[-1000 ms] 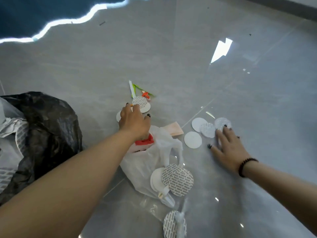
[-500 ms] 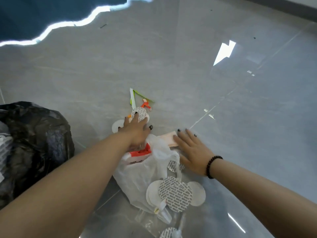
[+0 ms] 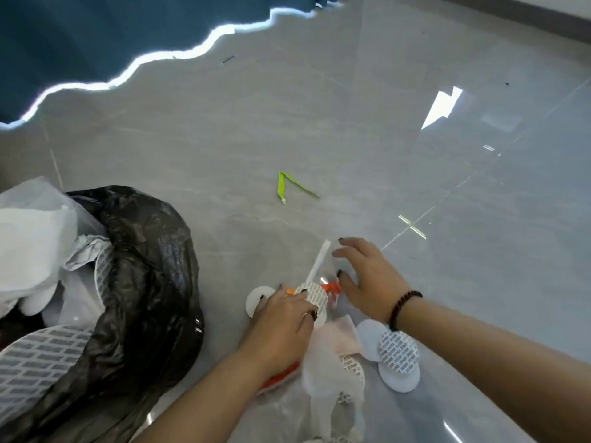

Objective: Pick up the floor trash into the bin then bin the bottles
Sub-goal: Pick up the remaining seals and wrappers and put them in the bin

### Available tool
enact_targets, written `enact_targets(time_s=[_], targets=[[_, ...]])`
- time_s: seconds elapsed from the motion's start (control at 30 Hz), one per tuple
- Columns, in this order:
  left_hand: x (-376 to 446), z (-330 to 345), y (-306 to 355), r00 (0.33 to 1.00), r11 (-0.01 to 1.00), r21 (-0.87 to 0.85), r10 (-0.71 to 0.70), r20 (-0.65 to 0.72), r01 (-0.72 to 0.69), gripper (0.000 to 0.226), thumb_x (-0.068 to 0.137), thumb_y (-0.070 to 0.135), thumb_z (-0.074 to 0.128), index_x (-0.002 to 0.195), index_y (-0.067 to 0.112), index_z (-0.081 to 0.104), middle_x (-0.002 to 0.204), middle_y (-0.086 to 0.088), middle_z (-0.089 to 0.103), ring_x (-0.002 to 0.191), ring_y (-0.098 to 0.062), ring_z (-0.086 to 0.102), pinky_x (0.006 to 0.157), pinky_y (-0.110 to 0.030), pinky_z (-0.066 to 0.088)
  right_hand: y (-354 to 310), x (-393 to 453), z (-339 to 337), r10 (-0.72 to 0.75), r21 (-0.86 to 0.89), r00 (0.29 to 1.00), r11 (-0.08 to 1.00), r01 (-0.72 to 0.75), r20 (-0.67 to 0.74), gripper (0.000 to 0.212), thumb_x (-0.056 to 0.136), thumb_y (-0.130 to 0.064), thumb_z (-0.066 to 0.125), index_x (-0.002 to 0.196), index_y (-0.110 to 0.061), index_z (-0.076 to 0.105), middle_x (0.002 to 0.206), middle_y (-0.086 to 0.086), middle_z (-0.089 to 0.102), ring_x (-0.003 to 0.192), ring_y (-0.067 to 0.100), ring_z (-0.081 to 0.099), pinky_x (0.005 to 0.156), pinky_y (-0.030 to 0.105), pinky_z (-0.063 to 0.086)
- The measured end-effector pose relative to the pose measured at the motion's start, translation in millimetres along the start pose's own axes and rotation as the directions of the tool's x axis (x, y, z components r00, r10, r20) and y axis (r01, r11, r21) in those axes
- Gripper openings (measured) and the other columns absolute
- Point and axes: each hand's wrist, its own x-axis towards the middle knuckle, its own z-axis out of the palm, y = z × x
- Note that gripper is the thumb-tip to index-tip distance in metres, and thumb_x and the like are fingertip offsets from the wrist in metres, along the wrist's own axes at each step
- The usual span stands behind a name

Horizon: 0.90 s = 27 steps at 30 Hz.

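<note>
- While both arms reach down over the grey tiled floor (image 3: 351,139), my left hand (image 3: 281,318) lies palm-down on the litter, fingers curled over a printed round seal disc (image 3: 315,295) with the thumb against its edge; whether I pinch it or only press it, I cannot tell.
- Under my left fingertips (image 3: 263,297) sits a plain white disc (image 3: 256,300), touching the floor.
- My right hand (image 3: 367,279) hovers just beyond the left, fingers spread and loosely bent, thumb near a bit of orange scrap (image 3: 332,287).
- Between my two hands a white paper strip (image 3: 316,263) slants up from the pile; clear film beside it is too blurred to name.
- Below my right wrist, with its dark bead bracelet (image 3: 404,306), more discs (image 3: 398,362) overlap, one printed side up.
- Beneath my left wrist lie a thin white plastic bag (image 3: 323,378), a pale pink paper (image 3: 345,338) and a red-and-white wrapper (image 3: 278,380).
- Well beyond my fingers, a green folded strip (image 3: 283,187) lies alone on the tile.
- To the left of my left arm stands the black bin bag (image 3: 144,266), open, with white paper and printed discs inside.
- Far beyond it hangs a blue curtain (image 3: 96,33).
</note>
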Motion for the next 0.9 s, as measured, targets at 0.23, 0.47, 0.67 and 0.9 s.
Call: enact_targets(time_s=[0.23, 0.47, 0.67, 0.9], targets=[[29, -21, -9, 0.969, 0.976, -0.176, -0.161, -0.186, 0.128, 0.039, 0.093, 0.012, 0.046, 0.130, 0.019, 0.057, 0.150, 0.000, 0.041, 0.146, -0.019, 0.019, 0.117, -0.032, 0.022, -20, 135, -2, 0.247, -0.066, 0.964, 0.968, -0.242, 0.095, 0.061, 0.091, -0.033, 0.053, 0.145, -0.014, 0.031, 0.155, 0.009, 0.015, 0.142, 0.028, 0.016, 0.112, 0.038, 0.027], [45, -24, -30, 0.929, 0.934, -0.243, -0.312, -0.200, 0.261, 0.041, 0.097, 0.019, 0.047, 0.138, 0.020, 0.046, 0.156, 0.002, 0.028, 0.147, -0.015, 0.012, 0.117, -0.028, 0.014, 3, 182, 8, 0.241, -0.329, 0.937, 0.932, -0.151, 0.253, 0.057, 0.086, -0.047, 0.056, 0.128, -0.009, 0.050, 0.143, 0.011, 0.033, 0.139, 0.033, 0.019, 0.111, 0.040, 0.027], [22, -12, -33, 0.939, 0.939, -0.254, -0.285, -0.190, 0.234, 0.043, 0.097, 0.020, 0.046, 0.140, 0.022, 0.045, 0.155, 0.006, 0.030, 0.145, -0.009, 0.016, 0.115, -0.021, 0.012, 14, 128, 18, 0.130, -0.265, 0.977, 0.961, -0.083, 0.168, 0.060, 0.089, -0.031, 0.056, 0.140, -0.008, 0.036, 0.151, 0.004, 0.029, 0.142, 0.024, 0.016, 0.115, 0.037, 0.022], [-8, -1, -11, 0.922, 0.959, -0.274, -0.170, -0.347, 0.073, 0.067, 0.087, 0.009, 0.055, 0.147, 0.014, 0.028, 0.153, -0.001, 0.028, 0.140, -0.016, 0.027, 0.111, -0.023, 0.022, 9, 13, 3, -0.116, -0.189, 0.984, 0.972, 0.140, 0.131, 0.052, 0.090, -0.019, 0.056, 0.138, -0.004, 0.043, 0.145, 0.008, 0.041, 0.135, 0.023, 0.037, 0.111, 0.027, 0.027]])
